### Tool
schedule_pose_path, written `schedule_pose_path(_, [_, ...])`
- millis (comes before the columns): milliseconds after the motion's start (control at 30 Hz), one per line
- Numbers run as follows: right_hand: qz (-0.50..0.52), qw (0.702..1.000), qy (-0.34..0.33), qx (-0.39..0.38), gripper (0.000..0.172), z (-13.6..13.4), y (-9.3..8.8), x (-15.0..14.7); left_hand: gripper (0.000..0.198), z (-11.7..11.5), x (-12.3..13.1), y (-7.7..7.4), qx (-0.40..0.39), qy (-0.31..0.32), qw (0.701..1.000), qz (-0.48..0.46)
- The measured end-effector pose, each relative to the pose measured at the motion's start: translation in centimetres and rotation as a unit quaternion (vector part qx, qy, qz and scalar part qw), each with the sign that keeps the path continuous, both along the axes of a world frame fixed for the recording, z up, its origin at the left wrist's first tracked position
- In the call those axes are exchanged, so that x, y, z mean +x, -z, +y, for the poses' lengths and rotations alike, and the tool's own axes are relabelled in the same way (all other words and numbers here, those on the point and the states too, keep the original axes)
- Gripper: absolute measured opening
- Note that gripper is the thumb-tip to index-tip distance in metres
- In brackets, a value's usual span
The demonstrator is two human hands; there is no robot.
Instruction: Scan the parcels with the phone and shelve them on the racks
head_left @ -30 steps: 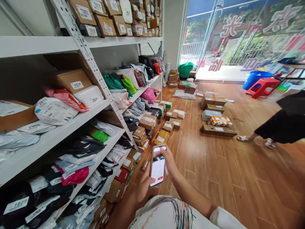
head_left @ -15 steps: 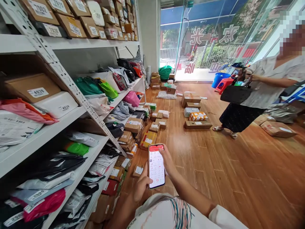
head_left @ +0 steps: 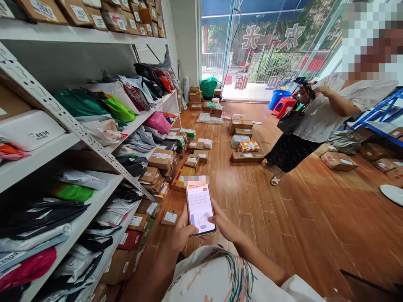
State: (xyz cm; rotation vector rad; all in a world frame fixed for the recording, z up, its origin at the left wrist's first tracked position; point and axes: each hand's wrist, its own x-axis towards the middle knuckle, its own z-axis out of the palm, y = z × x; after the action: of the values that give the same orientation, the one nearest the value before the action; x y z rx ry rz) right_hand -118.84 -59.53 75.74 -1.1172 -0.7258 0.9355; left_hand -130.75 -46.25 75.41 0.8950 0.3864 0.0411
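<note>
A smartphone [head_left: 200, 206] with a lit, mostly white screen is held upright in front of my body. My left hand [head_left: 182, 228] wraps round its left and lower side, the thumb lying near the bottom left corner of the screen. On the other side, my right hand [head_left: 223, 222] is closed against the right edge, and its thumb touches the lower right part of the screen. The text on the screen is too small to read. Beyond the phone, a yellow parcel [head_left: 183, 177] lies on the floor; a small labelled box [head_left: 170, 217] lies to the left.
White shelving [head_left: 94, 147] with bagged and boxed parcels runs along the left. Several boxes [head_left: 241, 121] lie on the wooden floor ahead. At the right a person [head_left: 327, 109] stands with a dark bag [head_left: 290, 121]. A blue bucket [head_left: 278, 99] and a red stool [head_left: 283, 107] stand near the glass front.
The phone screen shows a different page. My right thumb has moved from the top of the screen to its lower part. The view has shifted right, and the other person's hands are raised higher.
</note>
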Motion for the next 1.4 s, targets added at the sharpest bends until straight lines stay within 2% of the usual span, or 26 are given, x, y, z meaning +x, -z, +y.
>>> schedule_pose_path(167, [-0.003, 1.000, 0.009, 0.012, 0.072, -2.8, 0.3, 0.9, 0.110, -2.7, 1.5, -0.1, -0.053, 0.011, 0.998, -0.031])
schedule_pose_path(500, [-0.002, 0.999, 0.039, 0.019, 0.076, -7.1, 0.1, 2.3, 0.105, -7.1, 3.6, 0.2, -0.056, 0.023, 0.996, -0.061])
schedule_pose_path(600, [0.012, 0.999, 0.038, 0.013, 0.069, -8.0, 0.0, 3.0, 0.105, -7.8, 4.1, -0.1, -0.053, 0.022, 0.996, -0.062])
schedule_pose_path(767, [0.028, 0.998, 0.058, 0.006, 0.048, -8.6, -0.3, 3.7, 0.106, -8.5, 4.6, -0.5, -0.048, 0.028, 0.996, -0.071])
schedule_pose_path(833, [0.031, 0.998, 0.062, 0.005, 0.046, -8.6, -0.6, 3.8, 0.106, -8.7, 4.8, -0.5, -0.043, 0.029, 0.996, -0.070])
schedule_pose_path(1000, [0.033, 0.997, 0.063, 0.003, 0.055, -8.8, -0.7, 4.0, 0.106, -9.0, 4.9, -0.8, -0.031, 0.024, 0.998, -0.058])
schedule_pose_path(1200, [0.018, 0.998, 0.058, -0.001, 0.050, -9.1, -0.1, 4.2, 0.106, -9.1, 4.9, -0.8, -0.026, 0.027, 0.998, -0.051])
schedule_pose_path(1400, [0.002, 0.998, 0.057, 0.001, 0.055, -9.3, -0.3, 4.5, 0.109, -9.3, 5.0, -1.1, 0.000, 0.021, 0.999, -0.037])
